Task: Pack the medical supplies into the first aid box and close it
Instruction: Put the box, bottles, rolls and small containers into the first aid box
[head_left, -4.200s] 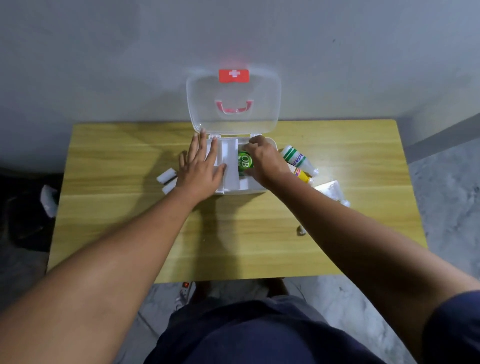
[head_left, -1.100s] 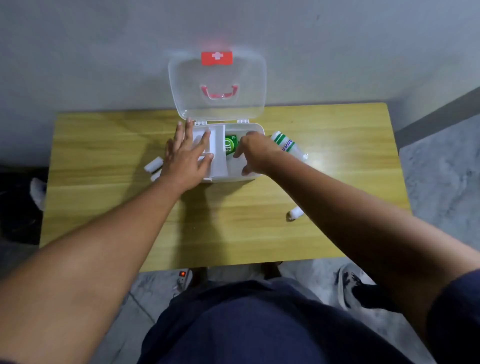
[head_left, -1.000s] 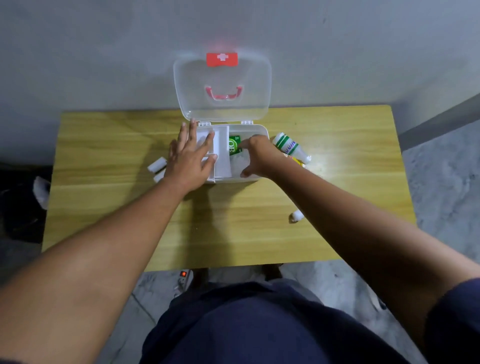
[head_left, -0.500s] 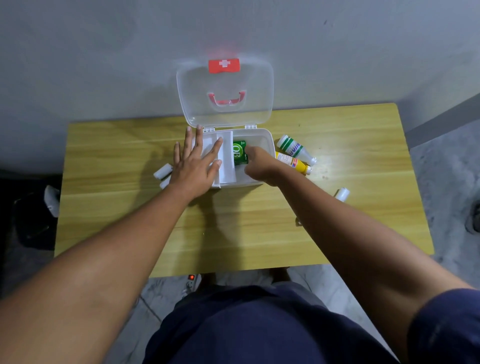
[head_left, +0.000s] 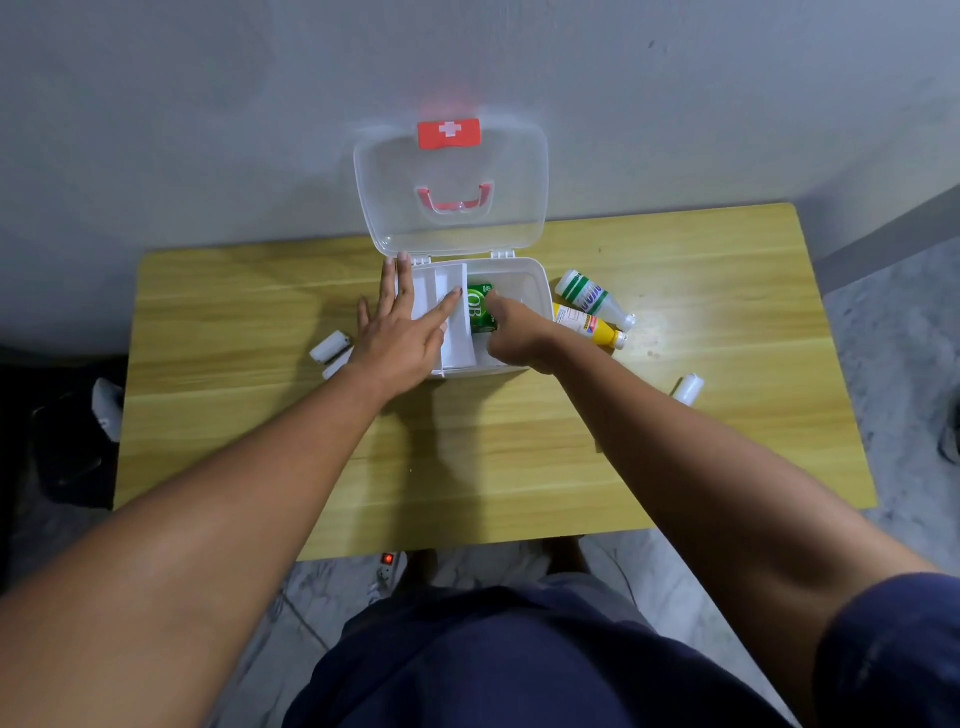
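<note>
1. First aid box (head_left: 535, 280): white base at the far middle of the wooden table (head_left: 260, 415), clear lid (head_left: 452, 171) standing open against the wall, red latch at its top edge.
2. Green packet (head_left: 479, 306): inside the box, beside the white tray insert (head_left: 457, 332). Right hand (head_left: 514, 338) reaches into the open compartment; its index fingertip touches the packet's right edge. Remaining fingers curl downward out of sight, so I cannot tell whether they grasp anything.
3. Left hand (head_left: 402, 332): flat, fingers spread, pressing on the tray insert and left box rim. Nothing held; it acts as a brace.
4. Just right of the right hand, outside the box wall: yellow tube (head_left: 589, 325) and green-striped white bottle (head_left: 589, 299), lying on their sides.
5. Farther right of that hand: small white roll (head_left: 688, 388). Left of the bracing hand: two white rolls (head_left: 330, 349), partly hidden.
6. Judgement, step in hand: seating the packet. Push it flat against the insert to leave room for the bottle and tube; keep the left hand down so the box does not slide.
7. Five items appear unpacked; lid closure is not yet due.
</note>
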